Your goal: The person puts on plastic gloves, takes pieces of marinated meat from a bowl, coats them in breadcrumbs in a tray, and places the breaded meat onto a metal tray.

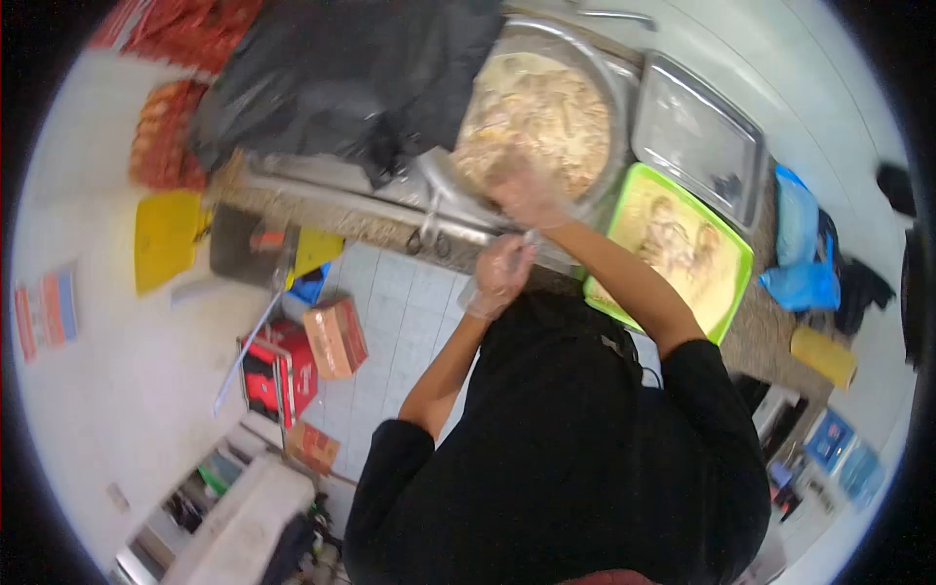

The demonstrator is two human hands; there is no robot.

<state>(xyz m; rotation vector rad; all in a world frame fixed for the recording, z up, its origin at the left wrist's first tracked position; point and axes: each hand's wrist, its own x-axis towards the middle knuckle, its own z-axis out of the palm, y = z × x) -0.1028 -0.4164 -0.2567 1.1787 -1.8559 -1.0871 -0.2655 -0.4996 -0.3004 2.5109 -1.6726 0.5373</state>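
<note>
My right hand (pixel 531 190), in a clear plastic glove, reaches over the near side of a large metal basin (pixel 616 102). Its fingers are smeared by motion against pale, wet pieces of food (pixel 546 107) in a creamy liquid. Curled fingers show on my left hand (pixel 502 273), also gloved, at the counter's front edge just below the basin. A small shiny bit shows at its fingertips, too unclear to name. Right of the basin is a green tray (pixel 746 283) with a yellowish layer and a few coated pieces (pixel 673 239) on it.
A metal tray (pixel 697 132) lies behind the green one. Black plastic (pixel 341 78) covers the counter left of the basin. Blue bags (pixel 799 244) and a yellow roll (pixel 824 358) are at right. Boxes (pixel 336 336) stand on the floor at left.
</note>
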